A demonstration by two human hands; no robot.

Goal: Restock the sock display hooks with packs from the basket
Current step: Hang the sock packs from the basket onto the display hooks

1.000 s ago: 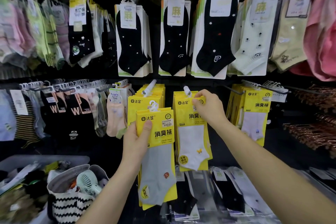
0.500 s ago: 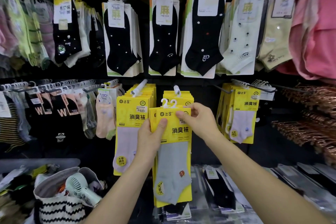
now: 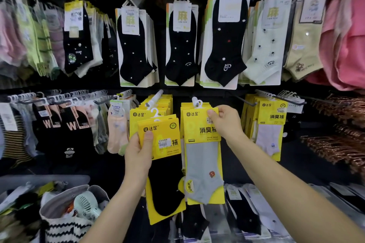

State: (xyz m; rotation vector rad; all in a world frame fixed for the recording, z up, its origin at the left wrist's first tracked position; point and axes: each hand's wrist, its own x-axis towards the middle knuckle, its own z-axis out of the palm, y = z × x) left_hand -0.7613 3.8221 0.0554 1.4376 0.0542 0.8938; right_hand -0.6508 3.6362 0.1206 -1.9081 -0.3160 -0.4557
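Note:
My left hand (image 3: 139,153) grips a yellow pack holding a black sock (image 3: 165,179), its white hanger loop free just below the left white hook (image 3: 156,96). My right hand (image 3: 227,122) pinches the top corner of a yellow pack with a grey sock (image 3: 203,163), which hangs on the middle white hook (image 3: 195,100) in front of more yellow packs. Another stack of yellow packs (image 3: 136,116) hangs behind the black-sock pack.
A striped bag (image 3: 65,225) with a small fan (image 3: 87,205) sits at lower left beside a grey basket rim (image 3: 45,179). Yellow packs (image 3: 270,122) hang at right, copper hangers (image 3: 335,144) beyond. Black sock cards (image 3: 181,45) hang above; flat packs (image 3: 243,211) lie below.
The grey-sock pack has gone from both hands onto the middle hook, held now only by my right hand. My left hand has moved left and grips a black-sock pack.

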